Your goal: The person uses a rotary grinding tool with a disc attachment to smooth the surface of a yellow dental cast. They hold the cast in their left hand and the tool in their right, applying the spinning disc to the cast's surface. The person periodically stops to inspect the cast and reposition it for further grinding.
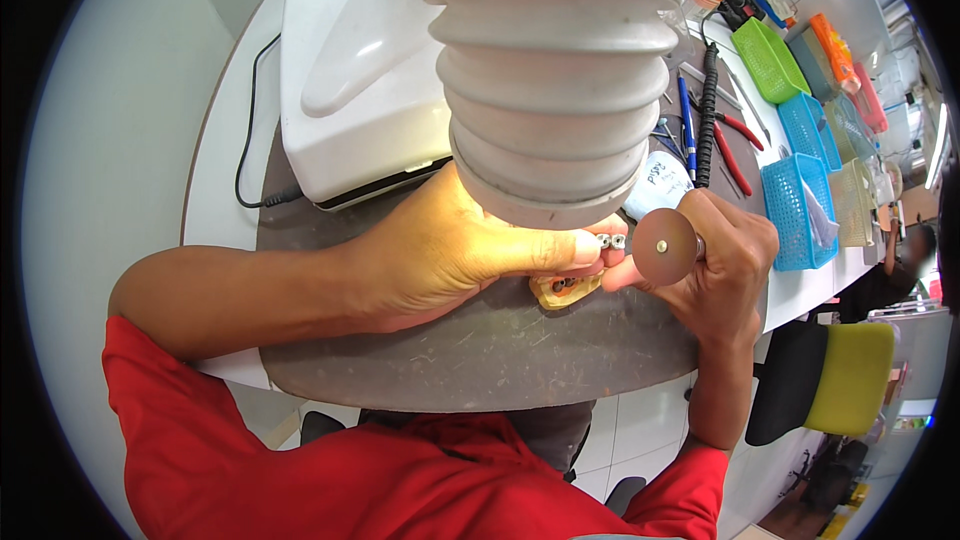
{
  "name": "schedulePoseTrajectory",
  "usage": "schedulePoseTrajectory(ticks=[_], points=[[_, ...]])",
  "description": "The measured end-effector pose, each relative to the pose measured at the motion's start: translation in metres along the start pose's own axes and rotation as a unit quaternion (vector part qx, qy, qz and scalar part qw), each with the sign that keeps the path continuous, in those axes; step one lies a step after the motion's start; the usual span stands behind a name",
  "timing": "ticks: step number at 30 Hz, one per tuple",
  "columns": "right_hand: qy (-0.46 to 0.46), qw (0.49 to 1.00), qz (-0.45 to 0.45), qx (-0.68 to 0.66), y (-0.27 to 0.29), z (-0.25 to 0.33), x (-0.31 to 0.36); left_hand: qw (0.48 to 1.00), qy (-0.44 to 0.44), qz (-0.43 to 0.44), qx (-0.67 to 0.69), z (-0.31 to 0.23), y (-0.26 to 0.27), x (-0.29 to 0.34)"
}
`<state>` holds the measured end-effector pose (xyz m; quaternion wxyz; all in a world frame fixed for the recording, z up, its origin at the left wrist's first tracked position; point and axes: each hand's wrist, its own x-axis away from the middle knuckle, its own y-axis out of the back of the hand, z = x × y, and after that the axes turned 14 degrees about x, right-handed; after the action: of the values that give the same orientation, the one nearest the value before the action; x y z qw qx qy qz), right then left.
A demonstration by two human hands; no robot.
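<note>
My left hand (440, 250) reaches in under a white corrugated hose (555, 70). Between its thumb and fingers it pinches a small silvery dental bridge (612, 240). On the other side, my right hand (738, 258) is closed around a rotary handpiece, mostly hidden by the fingers. A round brown disc (654, 258) on its end faces up, just right of the bridge; whether they touch I cannot tell. Its thumb stretches toward the left fingertips. Below the fingers a yellow dental cast (553, 298) lies on the grey mat (420, 365), partly covered.
A white machine (370, 70) with a black cable stands left of the hose. To the right lie red-handled pliers (732, 158), a blue pen (687, 125) and a black coiled cord (708, 110). Blue baskets (800, 225) and a green basket (768, 58) line the right edge.
</note>
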<state>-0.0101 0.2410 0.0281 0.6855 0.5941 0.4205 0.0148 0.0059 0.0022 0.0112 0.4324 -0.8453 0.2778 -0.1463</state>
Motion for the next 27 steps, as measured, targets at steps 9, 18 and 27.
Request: schedulePoseTrajectory(ticks=[9,18,27], points=[[0.006,1.000,-0.009,-0.008,-0.0040,-0.0028,0.0018,1.000,-0.006,-0.009,-0.005,0.0051,0.0045,-0.0008],[0.009,1.000,0.006,-0.019,-0.0003,0.0026,-0.0013,0.999,-0.014,-0.001,-0.043,0.0046,0.0003,-0.0025],[0.021,1.000,0.008,-0.013,0.0007,0.0056,-0.0038,1.000,0.004,0.021,-0.012,0.0024,0.0022,-0.0030]])
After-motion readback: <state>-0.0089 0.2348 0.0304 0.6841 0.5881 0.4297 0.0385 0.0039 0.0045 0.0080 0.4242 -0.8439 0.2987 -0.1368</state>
